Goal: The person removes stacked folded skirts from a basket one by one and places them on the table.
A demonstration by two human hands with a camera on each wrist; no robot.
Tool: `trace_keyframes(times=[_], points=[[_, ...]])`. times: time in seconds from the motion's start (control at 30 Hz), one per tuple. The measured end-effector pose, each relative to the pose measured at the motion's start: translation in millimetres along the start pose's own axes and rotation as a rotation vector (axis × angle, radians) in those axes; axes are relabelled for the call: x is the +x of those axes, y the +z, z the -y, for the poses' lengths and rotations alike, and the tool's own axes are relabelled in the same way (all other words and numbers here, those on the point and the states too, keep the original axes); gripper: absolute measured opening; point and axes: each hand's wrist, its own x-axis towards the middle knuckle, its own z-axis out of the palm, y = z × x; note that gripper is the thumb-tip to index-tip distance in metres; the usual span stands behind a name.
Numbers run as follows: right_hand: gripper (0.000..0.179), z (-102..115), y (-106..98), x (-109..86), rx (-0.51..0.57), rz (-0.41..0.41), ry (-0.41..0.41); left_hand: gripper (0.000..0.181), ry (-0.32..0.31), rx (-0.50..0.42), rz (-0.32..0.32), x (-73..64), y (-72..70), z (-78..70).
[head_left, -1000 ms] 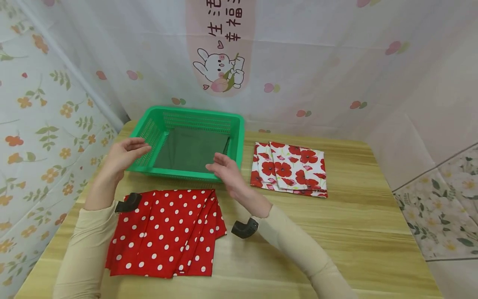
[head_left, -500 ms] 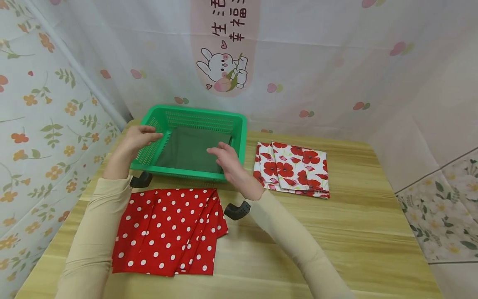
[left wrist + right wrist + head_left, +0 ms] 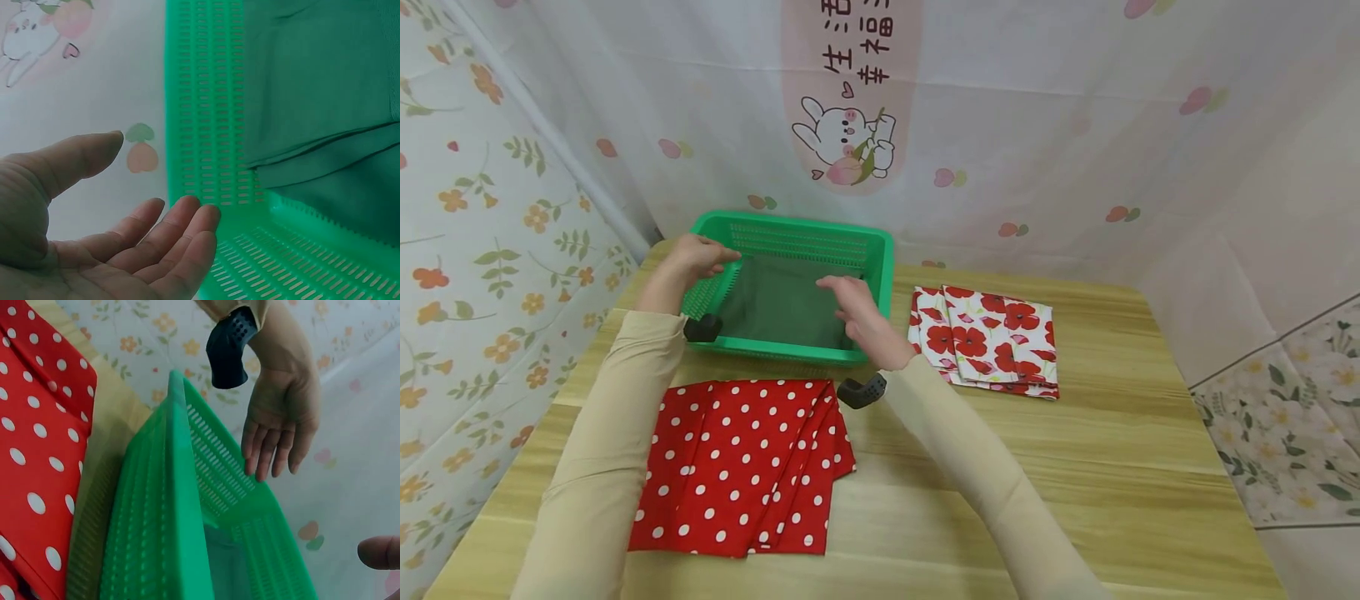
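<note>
A green plastic basket (image 3: 790, 350) stands at the back left of the table, with a folded dark green cloth (image 3: 782, 300) lying flat in it. My left hand (image 3: 702, 257) hovers over the basket's left side; the left wrist view shows its thumb apart from the relaxed fingers, holding nothing. Over the basket's right side is my right hand (image 3: 859, 315), its fingers extended and clear of the cloth. Only a fingertip of that hand shows in the right wrist view, where the left hand (image 3: 279, 422) also appears with fingers pointing down by the basket wall.
A folded red cloth with white dots (image 3: 745, 467) lies in front of the basket, partly under the left sleeve. To the right is a folded white cloth with red poppies (image 3: 992, 337). A printed curtain (image 3: 1030, 150) hangs behind the wooden table (image 3: 1120, 450).
Both hands have moved forward, from the basket's front edge to above its inside. My left hand also shifted rightward. The cloths and the basket have stayed in place.
</note>
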Motion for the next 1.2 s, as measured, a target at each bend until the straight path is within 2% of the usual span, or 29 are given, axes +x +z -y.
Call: trace_keyframes(times=[0.13, 0.37, 0.47, 0.53, 0.63, 0.73, 0.8, 0.97, 1.03, 1.1, 1.2], points=[[0.058, 2.3, 0.7, 9.4, 0.019, -0.031, 0.007, 0.059, -0.039, -0.001, 0.012, 9.7, -0.7, -1.5], [0.070, 8.8, -0.9, 23.4, 0.069, -0.036, 0.059, 0.072, -0.115, -0.016, -0.005, 21.9, -1.8, 1.3], [0.070, 9.4, -2.8, 28.8, 0.077, -0.037, 0.070, 0.075, -0.136, -0.031, -0.009, 30.3, -3.2, 7.9], [0.068, 8.6, -4.9, 32.1, 0.071, -0.037, 0.077, 0.078, -0.141, -0.031, -0.005, 42.5, -5.9, 17.5], [0.062, 6.3, -9.2, 36.3, 0.054, -0.041, 0.085, 0.077, -0.160, -0.009, -0.010, 52.0, -5.1, 23.6], [0.050, 3.6, -12.9, 38.8, 0.021, -0.034, 0.092, 0.072, -0.182, 0.020, -0.027, 51.8, -0.6, 22.5], [0.046, 2.1, -13.3, 39.6, 0.002, -0.025, 0.094, 0.066, -0.209, 0.038, -0.036, 43.4, 3.2, 17.5], [0.047, -0.7, -15.1, 49.7, -0.034, -0.057, 0.091, 0.059, -0.235, 0.062, -0.016, 38.8, 7.7, 12.6], [0.047, -12.5, -19.3, 76.7, -0.059, -0.068, 0.081, 0.058, -0.239, 0.055, 0.005, 40.9, 8.3, 13.5], [0.046, -27.6, -23.4, 112.9, -0.083, -0.084, 0.080, 0.057, -0.246, 0.042, 0.030, 43.3, 8.8, 14.8], [0.041, -41.7, -29.7, 144.6, -0.113, -0.066, 0.064, 0.057, -0.255, 0.032, 0.076, 48.1, 9.5, 17.1]])
